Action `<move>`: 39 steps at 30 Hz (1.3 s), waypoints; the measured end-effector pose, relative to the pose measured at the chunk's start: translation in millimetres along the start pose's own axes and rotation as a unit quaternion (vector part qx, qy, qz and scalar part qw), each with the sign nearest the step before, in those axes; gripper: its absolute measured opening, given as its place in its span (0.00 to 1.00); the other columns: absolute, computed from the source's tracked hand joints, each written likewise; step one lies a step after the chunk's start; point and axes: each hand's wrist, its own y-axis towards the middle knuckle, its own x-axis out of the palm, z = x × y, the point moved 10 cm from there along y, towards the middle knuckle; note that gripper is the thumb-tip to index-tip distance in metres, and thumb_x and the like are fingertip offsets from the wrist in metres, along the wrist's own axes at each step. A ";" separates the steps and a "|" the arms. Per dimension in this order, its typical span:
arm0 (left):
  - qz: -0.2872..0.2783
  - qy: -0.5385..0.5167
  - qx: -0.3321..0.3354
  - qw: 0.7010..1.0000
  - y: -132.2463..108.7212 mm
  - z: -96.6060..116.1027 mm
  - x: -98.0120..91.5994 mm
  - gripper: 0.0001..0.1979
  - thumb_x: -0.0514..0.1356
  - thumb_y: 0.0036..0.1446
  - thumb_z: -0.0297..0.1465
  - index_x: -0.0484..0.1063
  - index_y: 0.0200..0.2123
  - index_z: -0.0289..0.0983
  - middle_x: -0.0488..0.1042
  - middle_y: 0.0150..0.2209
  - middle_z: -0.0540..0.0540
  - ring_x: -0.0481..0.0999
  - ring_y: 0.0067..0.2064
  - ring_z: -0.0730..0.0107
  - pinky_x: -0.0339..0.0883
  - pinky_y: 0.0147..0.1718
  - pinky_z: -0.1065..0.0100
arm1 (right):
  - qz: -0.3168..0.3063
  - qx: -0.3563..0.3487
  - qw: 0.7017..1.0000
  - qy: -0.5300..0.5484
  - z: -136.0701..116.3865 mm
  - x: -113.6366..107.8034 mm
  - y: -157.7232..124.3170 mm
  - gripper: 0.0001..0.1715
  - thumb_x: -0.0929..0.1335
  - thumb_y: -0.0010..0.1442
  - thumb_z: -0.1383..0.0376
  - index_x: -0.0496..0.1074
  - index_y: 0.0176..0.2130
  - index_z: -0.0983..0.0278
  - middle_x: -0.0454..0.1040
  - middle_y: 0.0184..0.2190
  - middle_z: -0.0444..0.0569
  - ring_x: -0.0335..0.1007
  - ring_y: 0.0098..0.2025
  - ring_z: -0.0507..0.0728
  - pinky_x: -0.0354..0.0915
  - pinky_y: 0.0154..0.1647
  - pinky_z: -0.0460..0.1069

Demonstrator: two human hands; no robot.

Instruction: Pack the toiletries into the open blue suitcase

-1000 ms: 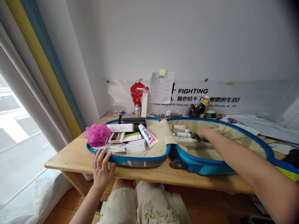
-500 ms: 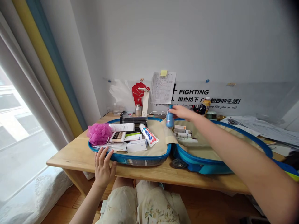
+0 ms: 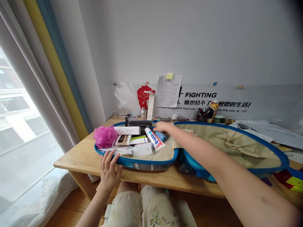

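Observation:
My right hand [image 3: 161, 126] is closed on the upper end of a small blue bottle [image 3: 161, 136], which lies in the left half of the open suitcase [image 3: 174, 157]. Right beside the bottle is a toothpaste tube [image 3: 155, 140]. My left hand [image 3: 110, 168] rests with fingers apart on the front rim of that half, holding nothing. Near it are a pink bath puff [image 3: 105, 136], a pack of cotton swabs [image 3: 123, 140], a white box [image 3: 142, 149] and a longer white box [image 3: 127, 130]. A dark cylindrical case [image 3: 139, 123] lies at the back.
The suitcase's right half [image 3: 236, 143] has a beige lining with straps; my forearm hides part of it. Behind stand a white lamp [image 3: 150, 105], a silver bottle [image 3: 143, 113] and a yellow bottle [image 3: 213, 111]. Papers [image 3: 262, 130] cover the desk at right.
My right hand has carried the blue bottle left and down, from above the hinge into the left half beside the toothpaste. My left hand stays on the rim. The view has shifted slightly.

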 end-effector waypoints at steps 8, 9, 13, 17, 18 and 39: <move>0.005 -0.002 0.001 1.000 -2.0 -2.6 0.5 0.27 0.53 0.62 0.29 0.56 0.64 0.41 0.60 0.64 0.37 0.52 0.69 0.52 0.46 0.66 0.46 | 0.030 0.019 0.999 0.024 17.4 -9.3 -5.9 0.21 0.64 0.65 0.53 0.71 0.48 0.65 0.74 0.45 0.50 0.72 0.43 0.54 0.71 0.45 0.54; 0.005 -0.002 0.000 1.000 -2.0 -3.0 0.7 0.27 0.53 0.62 0.29 0.57 0.64 0.41 0.60 0.64 0.37 0.52 0.69 0.52 0.46 0.66 0.46 | 0.039 0.018 0.999 0.030 21.6 -13.7 -6.7 0.22 0.64 0.65 0.52 0.71 0.48 0.66 0.74 0.43 0.50 0.72 0.41 0.53 0.71 0.43 0.53; 0.007 -0.006 0.004 1.000 -1.1 -1.5 0.0 0.27 0.53 0.62 0.28 0.56 0.64 0.41 0.60 0.64 0.37 0.52 0.69 0.52 0.46 0.66 0.45 | 0.106 0.017 0.993 0.044 57.4 -46.0 -14.0 0.21 0.63 0.65 0.52 0.73 0.48 0.63 0.78 0.40 0.47 0.74 0.36 0.51 0.68 0.39 0.47; 0.007 -0.009 0.007 1.000 -0.5 -0.3 -0.2 0.28 0.54 0.62 0.28 0.56 0.65 0.41 0.59 0.64 0.37 0.51 0.69 0.53 0.45 0.66 0.46 | 0.144 0.049 0.988 0.019 125.8 -68.4 -31.2 0.17 0.67 0.58 0.55 0.77 0.41 0.63 0.80 0.33 0.48 0.75 0.38 0.55 0.65 0.39 0.46; 0.007 -0.009 0.006 1.000 -0.8 -0.6 0.0 0.28 0.54 0.62 0.28 0.56 0.65 0.41 0.59 0.64 0.37 0.51 0.69 0.53 0.45 0.66 0.46 | 0.132 0.053 0.990 0.011 142.5 -65.3 -35.5 0.16 0.68 0.56 0.56 0.78 0.38 0.63 0.80 0.31 0.49 0.75 0.37 0.56 0.65 0.39 0.47; 0.006 -0.001 0.004 1.000 -1.8 -2.9 1.0 0.27 0.53 0.62 0.29 0.56 0.64 0.41 0.60 0.64 0.36 0.52 0.69 0.50 0.49 0.65 0.44 | 0.049 0.003 0.999 -0.014 209.3 11.4 -33.4 0.18 0.70 0.51 0.57 0.75 0.41 0.63 0.79 0.42 0.53 0.75 0.41 0.58 0.67 0.39 0.48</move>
